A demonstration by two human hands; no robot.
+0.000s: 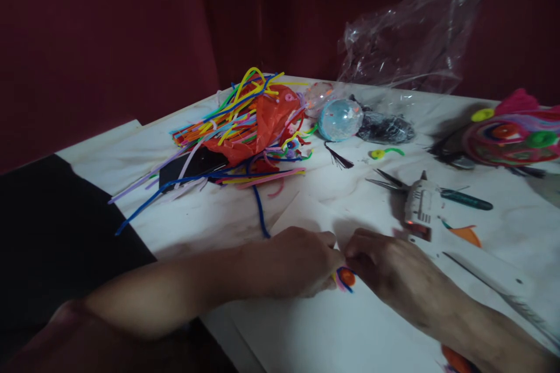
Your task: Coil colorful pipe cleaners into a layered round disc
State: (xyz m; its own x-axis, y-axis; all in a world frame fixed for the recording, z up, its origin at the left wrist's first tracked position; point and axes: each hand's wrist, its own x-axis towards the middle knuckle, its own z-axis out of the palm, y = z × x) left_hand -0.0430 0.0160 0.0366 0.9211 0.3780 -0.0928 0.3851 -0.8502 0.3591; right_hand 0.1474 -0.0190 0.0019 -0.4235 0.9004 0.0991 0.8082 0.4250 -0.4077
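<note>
Left hand [297, 262] sits low on the white sheet [315, 326], fingers curled and pinching a small coiled pipe-cleaner piece [345, 277], orange with a blue rim and a pink bit. The right hand [385, 268] meets it from the other side, fingertips pressed together on the same coil, so the piece sits right between the two hands. Beyond the left hand, a loose heap of pipe cleaners [245, 122] sprawls over the surface [210, 215]. Just beyond the right hand lies a glue gun [420, 207], scissors [389, 182] beside it. The risks, as I read it: the coil could spring open if either pinch eases, and a knuckle drifting forward could meet that gun.
</note>
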